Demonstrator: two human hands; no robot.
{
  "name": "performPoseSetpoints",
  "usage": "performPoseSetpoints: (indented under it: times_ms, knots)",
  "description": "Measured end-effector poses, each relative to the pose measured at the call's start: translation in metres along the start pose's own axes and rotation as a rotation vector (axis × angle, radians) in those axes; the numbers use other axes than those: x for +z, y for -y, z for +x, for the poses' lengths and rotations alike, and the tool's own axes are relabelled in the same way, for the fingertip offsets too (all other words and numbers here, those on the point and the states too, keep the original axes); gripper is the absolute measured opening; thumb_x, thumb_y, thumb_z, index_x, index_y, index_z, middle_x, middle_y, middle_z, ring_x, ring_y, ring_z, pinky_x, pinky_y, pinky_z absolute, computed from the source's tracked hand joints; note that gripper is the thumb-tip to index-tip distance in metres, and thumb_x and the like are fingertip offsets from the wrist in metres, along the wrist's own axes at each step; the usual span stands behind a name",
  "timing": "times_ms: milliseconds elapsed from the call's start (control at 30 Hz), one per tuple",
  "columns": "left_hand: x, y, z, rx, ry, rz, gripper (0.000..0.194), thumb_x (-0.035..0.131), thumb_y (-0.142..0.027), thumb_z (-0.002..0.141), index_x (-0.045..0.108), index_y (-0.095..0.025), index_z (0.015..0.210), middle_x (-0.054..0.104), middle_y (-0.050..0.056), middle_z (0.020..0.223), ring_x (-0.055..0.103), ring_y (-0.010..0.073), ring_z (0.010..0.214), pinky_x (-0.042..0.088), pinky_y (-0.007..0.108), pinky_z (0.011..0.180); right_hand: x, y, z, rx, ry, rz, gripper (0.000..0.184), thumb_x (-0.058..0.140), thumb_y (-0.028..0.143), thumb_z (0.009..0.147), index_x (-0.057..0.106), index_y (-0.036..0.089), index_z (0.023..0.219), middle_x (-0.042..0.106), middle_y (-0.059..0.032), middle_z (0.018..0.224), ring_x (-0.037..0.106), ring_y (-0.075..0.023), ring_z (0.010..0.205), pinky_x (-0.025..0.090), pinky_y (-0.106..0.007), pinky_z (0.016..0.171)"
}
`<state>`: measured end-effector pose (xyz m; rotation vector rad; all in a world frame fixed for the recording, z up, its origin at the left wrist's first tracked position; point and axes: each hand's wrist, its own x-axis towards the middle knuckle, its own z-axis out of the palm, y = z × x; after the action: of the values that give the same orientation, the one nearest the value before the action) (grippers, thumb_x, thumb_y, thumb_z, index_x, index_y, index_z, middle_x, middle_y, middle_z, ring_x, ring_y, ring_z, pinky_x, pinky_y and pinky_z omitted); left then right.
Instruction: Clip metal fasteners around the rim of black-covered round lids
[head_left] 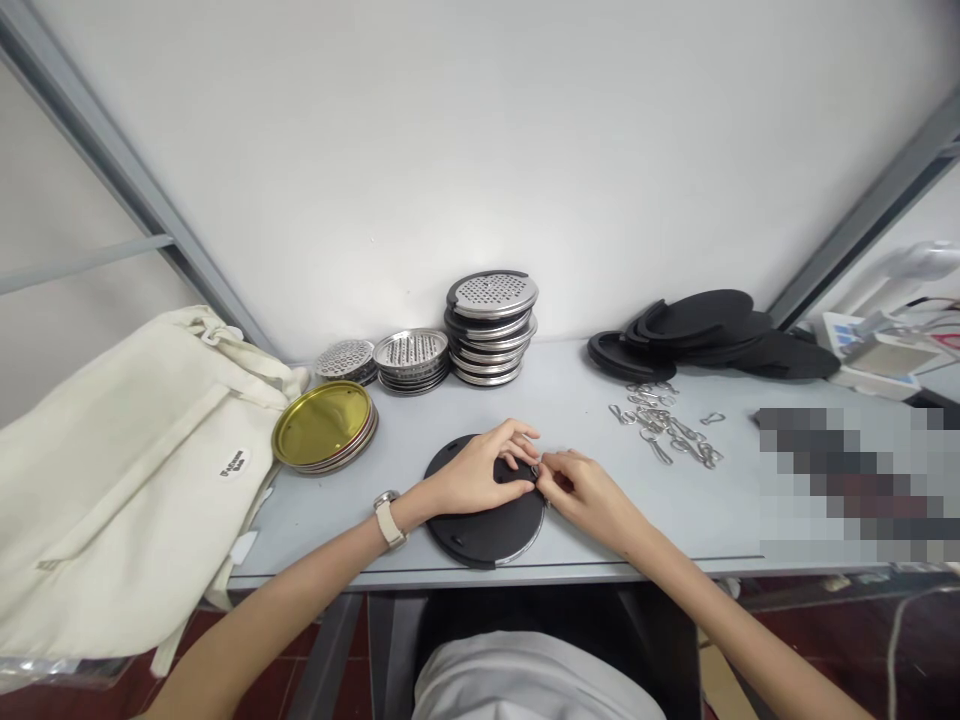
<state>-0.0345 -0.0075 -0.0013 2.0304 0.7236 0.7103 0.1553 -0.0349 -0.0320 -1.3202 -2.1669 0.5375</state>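
Observation:
A round black disc (pixel 480 520) with a metal rim lies flat near the table's front edge. My left hand (pixel 480 468) rests on top of it, fingers curled down onto its upper right edge. My right hand (pixel 581 495) meets it there and pinches a small metal ring (pixel 535 470) at the disc's edge. A watch is on my left wrist.
Stacks of perforated metal discs (pixel 491 325) stand at the back, with a gold-coloured stack (pixel 322 428) to the left. Black discs (pixel 697 325) are piled at the back right. Several loose metal clips (pixel 664 425) lie right of my hands. A cream cloth bag (pixel 127 470) sits at the left.

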Motion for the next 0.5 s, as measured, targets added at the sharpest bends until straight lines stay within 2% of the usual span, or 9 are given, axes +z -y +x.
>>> performPoseSetpoints:
  times_ms: [500]
  knots:
    - [-0.0007, -0.0034, 0.0008, 0.063, -0.006, 0.074, 0.039, 0.060, -0.009, 0.074, 0.053, -0.019, 0.111, 0.058, 0.007, 0.112, 0.059, 0.0168, 0.101, 0.049, 0.029, 0.083, 0.0023, -0.0019, -0.0011, 0.028, -0.013, 0.057, 0.022, 0.043, 0.021, 0.088, 0.035, 0.022, 0.067, 0.047, 0.0043, 0.058, 0.044, -0.0136, 0.058, 0.033, -0.025, 0.059]
